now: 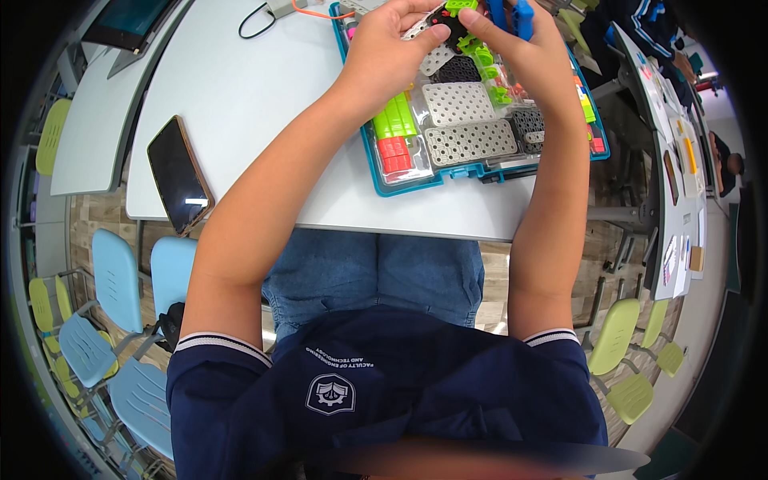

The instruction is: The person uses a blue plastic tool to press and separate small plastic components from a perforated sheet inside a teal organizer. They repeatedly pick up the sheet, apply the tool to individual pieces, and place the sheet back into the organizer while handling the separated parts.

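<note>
Fingers [428, 10] of the left hand [384, 50] and right hand [534, 58] meet at top centre of the frame, both curled tight onto a small black and lime-green plastic building-block assembly [454, 22], pinched between them from left and right. A blue plastic piece [512, 14] sits against the right hand's fingers at the very top edge; whether it is part of the assembly, cannot tell.

Assembly is held just above a teal-rimmed clear plastic parts tray [472, 170], top centre to right of centre. Tray holds grey perforated plates [468, 141], black perforated plates [458, 70], lime-green blocks [396, 118], red blocks [394, 154].

Tray lies on a pale grey counter [240, 88], near its front edge. A black smartphone with tan case [179, 174] lies at the counter's left edge, well apart from the tray. Black cable loop [258, 24] and orange cable [320, 12] at upper left of the tray.

Below: blue jeans [372, 276], navy shirt [384, 392]. Light blue chairs [116, 280] lower left, green chairs [616, 336] lower right.
</note>
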### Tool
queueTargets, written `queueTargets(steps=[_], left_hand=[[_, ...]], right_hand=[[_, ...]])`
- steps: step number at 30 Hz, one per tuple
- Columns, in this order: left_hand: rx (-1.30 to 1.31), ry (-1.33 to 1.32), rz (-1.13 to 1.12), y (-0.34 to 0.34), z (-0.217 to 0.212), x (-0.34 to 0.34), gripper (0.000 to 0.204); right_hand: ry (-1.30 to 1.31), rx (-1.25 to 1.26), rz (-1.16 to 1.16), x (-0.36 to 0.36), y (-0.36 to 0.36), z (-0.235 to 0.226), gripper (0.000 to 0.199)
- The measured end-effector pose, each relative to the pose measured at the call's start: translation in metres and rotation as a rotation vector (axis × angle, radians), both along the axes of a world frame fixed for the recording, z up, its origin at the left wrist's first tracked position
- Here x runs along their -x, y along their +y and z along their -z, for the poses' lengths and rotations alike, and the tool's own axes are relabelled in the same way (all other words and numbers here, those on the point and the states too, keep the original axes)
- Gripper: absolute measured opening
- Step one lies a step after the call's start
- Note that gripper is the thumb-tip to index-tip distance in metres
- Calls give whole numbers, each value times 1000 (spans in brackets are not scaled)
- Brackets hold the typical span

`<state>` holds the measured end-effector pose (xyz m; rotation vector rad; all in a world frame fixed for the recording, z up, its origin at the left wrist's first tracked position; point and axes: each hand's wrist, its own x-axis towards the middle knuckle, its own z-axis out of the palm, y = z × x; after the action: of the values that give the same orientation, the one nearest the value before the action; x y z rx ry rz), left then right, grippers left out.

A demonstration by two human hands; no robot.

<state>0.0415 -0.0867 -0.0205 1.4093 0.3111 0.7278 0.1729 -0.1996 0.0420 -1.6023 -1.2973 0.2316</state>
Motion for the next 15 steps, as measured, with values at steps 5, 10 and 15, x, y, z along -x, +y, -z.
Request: queueTargets(steps=[5,10,15], left_hand=[[-31,-5,8,1,1,-1,31],[-114,33,-30,2,4,3,45],[-116,22,-39,3,6,1,45]], right_hand=[[14,109,-11,-6,1,2,28],[-113,35,91,0,5,6,30],[-34,125,77,-1,-1,0,28]])
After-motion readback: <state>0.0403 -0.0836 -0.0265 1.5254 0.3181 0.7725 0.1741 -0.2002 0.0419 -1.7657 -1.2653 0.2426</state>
